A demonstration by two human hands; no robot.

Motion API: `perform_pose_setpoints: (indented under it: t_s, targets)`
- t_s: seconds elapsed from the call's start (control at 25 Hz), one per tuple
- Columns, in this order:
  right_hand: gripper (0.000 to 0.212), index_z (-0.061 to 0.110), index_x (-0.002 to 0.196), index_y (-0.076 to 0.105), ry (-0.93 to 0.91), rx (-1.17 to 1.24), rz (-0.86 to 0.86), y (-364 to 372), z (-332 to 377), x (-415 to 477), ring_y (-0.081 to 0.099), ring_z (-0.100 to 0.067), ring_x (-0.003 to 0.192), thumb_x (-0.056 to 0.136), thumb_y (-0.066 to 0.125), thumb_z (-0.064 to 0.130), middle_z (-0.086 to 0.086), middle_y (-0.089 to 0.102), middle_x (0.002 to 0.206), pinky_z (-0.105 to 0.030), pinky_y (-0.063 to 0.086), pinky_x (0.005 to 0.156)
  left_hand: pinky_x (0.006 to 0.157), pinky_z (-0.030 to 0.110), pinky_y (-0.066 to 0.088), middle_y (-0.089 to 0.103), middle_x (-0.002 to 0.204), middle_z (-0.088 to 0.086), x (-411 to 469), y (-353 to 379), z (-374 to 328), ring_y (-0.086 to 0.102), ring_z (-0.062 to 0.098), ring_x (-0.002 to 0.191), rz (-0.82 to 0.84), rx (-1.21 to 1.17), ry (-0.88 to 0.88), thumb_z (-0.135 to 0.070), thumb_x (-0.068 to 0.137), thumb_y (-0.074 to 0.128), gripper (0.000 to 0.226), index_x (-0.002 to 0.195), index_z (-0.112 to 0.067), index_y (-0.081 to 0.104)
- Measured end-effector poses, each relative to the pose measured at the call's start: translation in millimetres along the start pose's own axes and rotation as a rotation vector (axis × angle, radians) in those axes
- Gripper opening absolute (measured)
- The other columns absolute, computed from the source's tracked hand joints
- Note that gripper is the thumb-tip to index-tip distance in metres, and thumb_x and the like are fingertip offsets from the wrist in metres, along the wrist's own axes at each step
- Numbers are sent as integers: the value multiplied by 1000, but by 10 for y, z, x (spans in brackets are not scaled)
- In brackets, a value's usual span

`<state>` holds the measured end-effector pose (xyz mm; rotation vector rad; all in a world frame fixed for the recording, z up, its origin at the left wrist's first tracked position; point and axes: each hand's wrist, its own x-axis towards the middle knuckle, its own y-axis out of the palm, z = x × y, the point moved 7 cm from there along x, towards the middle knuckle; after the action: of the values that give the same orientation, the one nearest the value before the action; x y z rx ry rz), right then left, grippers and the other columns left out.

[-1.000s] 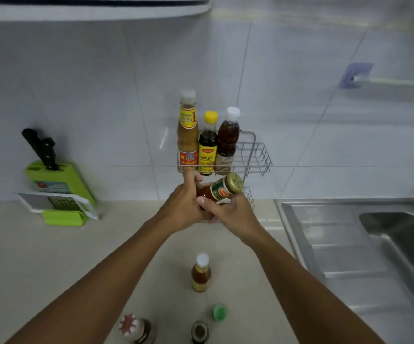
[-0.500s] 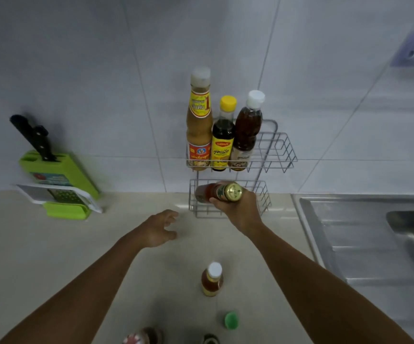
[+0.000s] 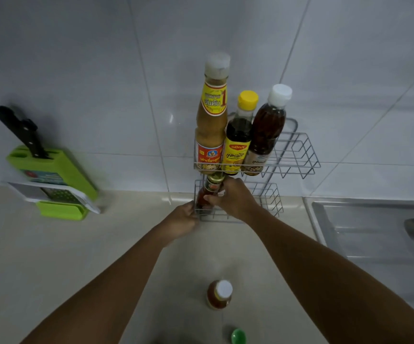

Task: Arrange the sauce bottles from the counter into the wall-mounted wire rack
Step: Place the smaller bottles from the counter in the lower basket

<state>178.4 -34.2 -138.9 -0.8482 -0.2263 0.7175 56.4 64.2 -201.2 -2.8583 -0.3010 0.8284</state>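
Right hand (image 3: pixel 233 198) in closed grip round sauce jar (image 3: pixel 209 193); left hand (image 3: pixel 182 219) pinches lower rack (image 3: pixel 268 202) corner.

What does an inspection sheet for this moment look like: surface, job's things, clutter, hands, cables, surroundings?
Surface: pale counter, mostly bare.
Job's things: three bottles upright in the rack's upper tier; gold-capped jar going into the lower tier; white-capped bottle waiting on the counter.
Clutter: green cap near the bottom edge; green knife block with a grater leaning on it.
Hands: right hand grips the jar; left hand at the lower tier's left corner.
Cables: nothing seen.
Surroundings: white tiled wall; steel sink to the right.
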Motion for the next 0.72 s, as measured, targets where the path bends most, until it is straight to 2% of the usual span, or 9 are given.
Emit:
perform_pose_setpoints:
  t_s: [0.08,0.24,0.36,0.44,0.48,0.6,0.64,0.72]
  targets:
    - [50,18,123,66,-44,-2,25,39,44,53,71,-20,102,79,83,34,-4,76,114,-46,59,91,77,17,46,61,139,-1,21,-15,-6,57,10,117,-19,-9,-8,11,89,44,63,145,-18,49]
    - [56,14,131,61,-96,37,40,102,112,78,70,-21,103,81,84,25,-7,74,121,-43,58,93,89,22,43,58,142,-2,0,-42,25,52,9,123,-9,-5,-10,10,91,45,66,150,-18,44]
    - [53,11,128,63,-50,59,17,114,57,68,66,-14,93,82,84,26,-7,75,119,-21,51,78,96,24,38,51,148,0,-63,-41,35,46,10,133,3,26,-21,9,92,45,67,153,-19,40]
    - [53,11,127,65,-12,71,26,137,13,24,61,-12,91,81,85,28,-6,74,122,-14,42,69,95,25,38,51,150,4,-108,-51,56,45,16,139,-2,80,-37,5,94,46,62,151,-19,41]
    - [55,12,129,63,4,87,41,151,-7,-14,61,-14,95,81,85,29,-6,72,126,-16,42,72,94,24,39,51,149,6,-145,-60,59,47,18,137,0,113,-52,3,95,47,59,150,-18,42]
    - [63,16,141,56,44,131,79,168,-29,-180,60,-23,122,86,80,30,-5,64,140,-27,43,92,81,19,46,53,146,8,-304,-99,29,52,14,119,30,232,-88,-2,98,50,54,150,-15,42]
    - [64,16,145,53,56,133,66,153,-26,-252,58,-25,128,88,78,29,-7,61,144,-30,45,98,82,18,47,54,145,7,-370,-111,11,52,14,117,45,285,-87,-4,98,50,54,150,-16,42]
    - [58,16,144,54,58,134,-13,45,18,-444,58,-25,129,91,74,27,-8,60,144,-32,47,102,91,23,48,54,143,5,-524,-122,-34,54,18,122,62,369,-77,-5,97,50,57,151,-21,41]
